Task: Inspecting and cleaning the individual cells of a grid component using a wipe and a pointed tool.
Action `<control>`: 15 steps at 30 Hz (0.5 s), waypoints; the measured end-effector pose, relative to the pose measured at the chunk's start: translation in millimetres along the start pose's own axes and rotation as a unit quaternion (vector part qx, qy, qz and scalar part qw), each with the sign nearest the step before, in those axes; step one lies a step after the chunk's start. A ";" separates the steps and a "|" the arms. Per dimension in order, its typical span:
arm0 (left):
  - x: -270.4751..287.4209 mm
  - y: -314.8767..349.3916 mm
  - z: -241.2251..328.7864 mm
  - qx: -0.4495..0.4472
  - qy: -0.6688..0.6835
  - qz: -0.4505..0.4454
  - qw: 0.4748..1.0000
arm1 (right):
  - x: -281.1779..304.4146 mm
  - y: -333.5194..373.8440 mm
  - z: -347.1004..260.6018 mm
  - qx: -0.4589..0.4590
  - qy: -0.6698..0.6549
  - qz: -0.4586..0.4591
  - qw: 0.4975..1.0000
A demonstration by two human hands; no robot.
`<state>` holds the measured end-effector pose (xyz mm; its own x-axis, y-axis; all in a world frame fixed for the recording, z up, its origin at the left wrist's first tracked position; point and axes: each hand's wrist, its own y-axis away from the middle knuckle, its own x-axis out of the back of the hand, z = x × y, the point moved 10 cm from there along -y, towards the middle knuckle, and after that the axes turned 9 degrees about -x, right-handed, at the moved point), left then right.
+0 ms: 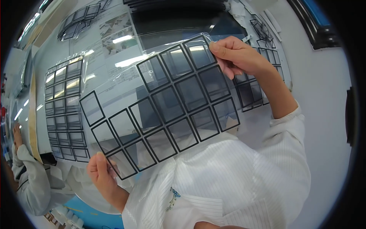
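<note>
I wear a loose white coat (236, 168) with fine stripes. My right sleeve (291, 143) ends in a gathered cuff (288, 116) below the elbow. A small blue-and-green floral detail (175, 194) shows at my chest; my fingers (223, 49) are bare.

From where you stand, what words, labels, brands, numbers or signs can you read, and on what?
No text is readable.
White printed sheet: rows of print, too small and blurred.
Black-framed clear sheet, held by left hand and right hand: no lettering visible.
</note>
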<state>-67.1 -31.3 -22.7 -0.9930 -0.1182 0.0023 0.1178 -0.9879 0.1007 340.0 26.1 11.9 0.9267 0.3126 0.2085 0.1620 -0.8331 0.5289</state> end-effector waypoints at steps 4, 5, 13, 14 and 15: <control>2.9 -4.9 -5.7 0.016 -0.006 0.071 0.997 | 5.9 -3.3 5.3 -0.028 0.013 0.032 0.999; 3.5 -6.3 -6.4 0.019 -0.010 0.065 0.998 | 7.4 -4.4 2.5 -0.023 0.013 0.032 0.999; -1.6 -12.4 -3.5 -0.001 0.038 0.046 0.998 | 13.2 -16.3 5.2 -0.004 -0.005 0.024 1.000; -0.6 -12.8 -4.2 -0.002 0.036 0.047 0.998 | 13.4 -16.5 5.6 -0.004 -0.005 0.023 1.000; -7.4 -14.6 -2.0 -0.015 0.047 0.011 0.999 | 13.6 -14.9 6.1 -0.003 -0.006 0.020 1.000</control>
<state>-61.5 -16.2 -26.2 -0.9851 -0.1470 -0.0896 0.1407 -0.9874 0.0723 352.3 39.9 1.9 0.9368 0.2729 0.2190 0.1226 -0.8422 0.5250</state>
